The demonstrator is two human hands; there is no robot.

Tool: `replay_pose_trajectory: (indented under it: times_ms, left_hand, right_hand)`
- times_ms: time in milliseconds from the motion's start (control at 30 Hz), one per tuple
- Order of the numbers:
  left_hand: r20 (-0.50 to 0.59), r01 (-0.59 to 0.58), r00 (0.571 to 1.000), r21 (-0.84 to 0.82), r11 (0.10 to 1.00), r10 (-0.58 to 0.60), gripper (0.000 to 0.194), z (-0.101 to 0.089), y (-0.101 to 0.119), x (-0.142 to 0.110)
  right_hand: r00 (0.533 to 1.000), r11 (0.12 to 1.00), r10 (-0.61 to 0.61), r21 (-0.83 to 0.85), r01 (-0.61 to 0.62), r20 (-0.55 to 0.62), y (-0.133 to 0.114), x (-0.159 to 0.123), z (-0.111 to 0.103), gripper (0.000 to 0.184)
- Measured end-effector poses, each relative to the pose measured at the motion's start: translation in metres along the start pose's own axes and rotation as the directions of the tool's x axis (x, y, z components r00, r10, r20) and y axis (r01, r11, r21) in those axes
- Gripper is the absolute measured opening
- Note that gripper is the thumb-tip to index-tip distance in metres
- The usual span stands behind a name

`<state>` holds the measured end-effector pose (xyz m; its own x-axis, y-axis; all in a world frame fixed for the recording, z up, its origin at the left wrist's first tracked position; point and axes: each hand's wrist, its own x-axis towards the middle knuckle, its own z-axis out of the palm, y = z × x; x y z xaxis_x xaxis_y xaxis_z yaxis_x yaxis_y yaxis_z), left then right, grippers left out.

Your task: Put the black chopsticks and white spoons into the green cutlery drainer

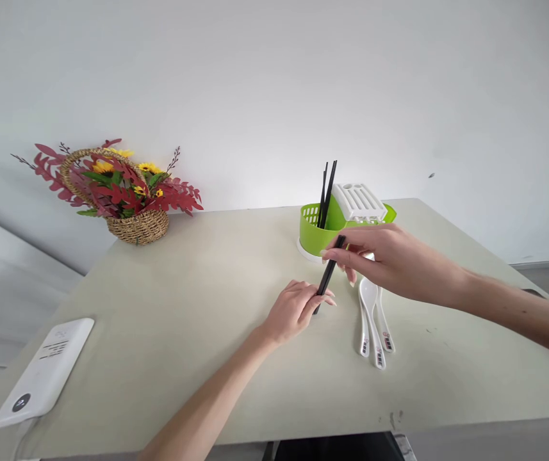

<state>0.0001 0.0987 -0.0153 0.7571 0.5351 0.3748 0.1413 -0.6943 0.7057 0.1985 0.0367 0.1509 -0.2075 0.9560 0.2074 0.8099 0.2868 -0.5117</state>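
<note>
Black chopsticks (328, 274) are held in a tilted bundle above the table; I cannot tell how many there are. My left hand (298, 306) grips their lower end, and my right hand (368, 255) pinches them near the top. Just behind my right hand stands a green utensil holder (315, 238) with a white slotted top (359, 203). More black chopsticks (327, 198) stand upright in its left compartment. White spoons (374, 323) lie together below my right hand, their upper ends partly hidden by it.
At the back left, a wicker basket (138, 227) holds red leaves and yellow flowers. A white power strip or similar flat device (46, 371) with a cable lies at the left table edge. The table (197, 358) meets a pale wall behind.
</note>
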Motion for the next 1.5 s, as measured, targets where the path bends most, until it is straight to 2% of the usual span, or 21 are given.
replay_pose_trajectory:
  times_ms: [267, 533, 667, 767, 833, 900, 967, 1033, 1067, 1133, 1200, 1267, 1333, 1500]
  left_hand:
    - [0.017, 0.024, 1.000, -0.018, 1.000, -0.024, 0.042, 0.000, 0.001, 0.001]
    - [-0.006, 0.012, 1.000, -0.034, 0.999, -0.012, 0.038, 0.001, -0.001, 0.001]
    - [0.002, 0.040, 0.999, -0.030, 0.999, -0.040, 0.038, 0.002, -0.002, 0.000]
    - [-0.061, 0.073, 0.995, -0.060, 0.996, -0.077, 0.029, 0.004, -0.001, 0.000]
    - [-0.139, 0.119, 0.981, -0.119, 0.986, -0.135, 0.034, 0.006, -0.002, 0.000]
    - [-0.247, 0.185, 0.939, -0.225, 0.957, -0.240, 0.042, 0.006, -0.004, 0.001]
    - [-0.349, 0.246, 0.862, -0.347, 0.905, -0.368, 0.044, 0.005, -0.008, 0.004]
    - [-0.400, 0.296, 0.782, -0.436, 0.850, -0.478, 0.042, 0.004, -0.013, 0.006]
    - [-0.402, 0.320, 0.757, -0.459, 0.829, -0.515, 0.040, 0.003, -0.015, 0.007]
    - [-0.388, 0.363, 0.733, -0.471, 0.804, -0.558, 0.037, 0.002, -0.019, 0.008]
    - [-0.363, 0.383, 0.743, -0.457, 0.803, -0.562, 0.036, 0.002, -0.021, 0.008]
    - [-0.346, 0.387, 0.757, -0.445, 0.808, -0.554, 0.036, 0.003, -0.020, 0.008]
    - [-0.338, 0.387, 0.765, -0.437, 0.812, -0.547, 0.037, 0.003, -0.018, 0.007]
    - [-0.328, 0.381, 0.784, -0.415, 0.826, -0.527, 0.038, 0.005, -0.015, 0.007]
  right_hand:
    - [1.000, 1.000, -0.009, 0.017, 0.009, -0.029, 0.000, -0.003, 0.000, 0.044]
    - [0.987, 0.991, 0.062, 0.125, -0.044, -0.146, -0.003, -0.004, -0.001, 0.040]
    - [0.986, 0.988, 0.084, 0.140, -0.063, -0.145, -0.004, -0.001, -0.001, 0.045]
    - [0.983, 0.982, 0.105, 0.175, -0.078, -0.151, -0.003, 0.003, -0.006, 0.050]
    - [0.974, 0.975, 0.113, 0.209, -0.071, -0.198, -0.002, 0.008, -0.013, 0.050]
    - [0.952, 0.970, 0.119, 0.238, -0.050, -0.282, 0.000, 0.015, -0.024, 0.046]
    - [0.909, 0.969, 0.130, 0.247, -0.032, -0.395, 0.003, 0.025, -0.038, 0.040]
    - [0.842, 0.972, 0.133, 0.236, -0.007, -0.523, 0.004, 0.036, -0.053, 0.032]
    - [0.802, 0.973, 0.126, 0.230, 0.015, -0.583, 0.005, 0.042, -0.060, 0.029]
    - [0.739, 0.977, 0.092, 0.205, 0.064, -0.668, 0.005, 0.052, -0.071, 0.026]
    - [0.708, 0.983, 0.065, 0.166, 0.075, -0.704, 0.006, 0.061, -0.079, 0.025]
    - [0.705, 0.990, 0.063, 0.135, 0.046, -0.706, 0.009, 0.068, -0.082, 0.025]
    - [0.723, 0.994, 0.076, 0.109, -0.001, -0.687, 0.013, 0.073, -0.080, 0.022]
    - [0.808, 0.989, 0.148, 0.068, -0.133, -0.571, 0.029, 0.083, -0.066, 0.020]
